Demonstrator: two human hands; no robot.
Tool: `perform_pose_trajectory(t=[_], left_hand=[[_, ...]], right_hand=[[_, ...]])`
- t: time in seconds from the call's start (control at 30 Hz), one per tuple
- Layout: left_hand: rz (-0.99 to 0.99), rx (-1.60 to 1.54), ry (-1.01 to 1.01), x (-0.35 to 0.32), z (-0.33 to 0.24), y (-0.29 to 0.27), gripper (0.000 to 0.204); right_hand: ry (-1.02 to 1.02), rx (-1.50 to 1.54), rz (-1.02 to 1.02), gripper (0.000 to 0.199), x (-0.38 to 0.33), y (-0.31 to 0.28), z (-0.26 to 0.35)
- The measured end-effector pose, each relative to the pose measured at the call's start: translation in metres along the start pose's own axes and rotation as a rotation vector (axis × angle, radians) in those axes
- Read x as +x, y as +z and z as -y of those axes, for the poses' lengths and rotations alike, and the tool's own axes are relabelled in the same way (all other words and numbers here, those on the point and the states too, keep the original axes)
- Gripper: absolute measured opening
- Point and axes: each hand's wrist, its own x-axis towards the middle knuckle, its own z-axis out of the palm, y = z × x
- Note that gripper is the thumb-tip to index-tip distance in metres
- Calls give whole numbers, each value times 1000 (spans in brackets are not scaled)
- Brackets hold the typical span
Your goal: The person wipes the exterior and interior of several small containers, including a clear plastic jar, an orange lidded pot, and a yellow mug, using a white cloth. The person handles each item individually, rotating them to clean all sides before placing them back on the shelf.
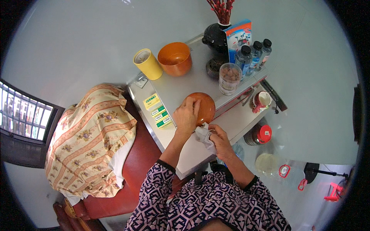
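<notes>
The left hand (187, 115) has its grip on a round orange thing (205, 107) (lid or dish, I can't tell) above the worktop (169, 90) near its front edge. The right hand (221, 141) grips a white cloth (205, 137). An orange bowl (175, 61) and yellow can (150, 68) stand on the worktop's far side.

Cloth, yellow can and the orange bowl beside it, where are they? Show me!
Cloth (205, 138): head view, on its crumpled middle.
Yellow can (152, 69): head view, on its side.
Orange bowl (178, 70): head view, on its outer wall.
</notes>
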Motion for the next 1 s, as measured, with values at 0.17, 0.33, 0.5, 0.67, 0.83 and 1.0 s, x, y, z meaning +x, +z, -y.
perform_pose_trajectory(t=[0.17,0.33,0.5,0.67,0.83,1.0], left_hand=[[102,104,29,18,-1,29,24],[76,26,76,35,0,38,30],[158,-64,-25,47,-9,26,53],[-69,-30,127,94,17,10,75],[88,256,234,139,55,23,45],[6,188,236,128,58,24,26]], right_hand=[[4,106,-27,30,21,-7,3],[33,111,-17,29,36,-8,12],[125,97,16,30,33,-30,1],[172,39,52,31,18,-51,-4],[223,3,36,32,7,-53,0],[116,-56,100,36,10,-51,5]])
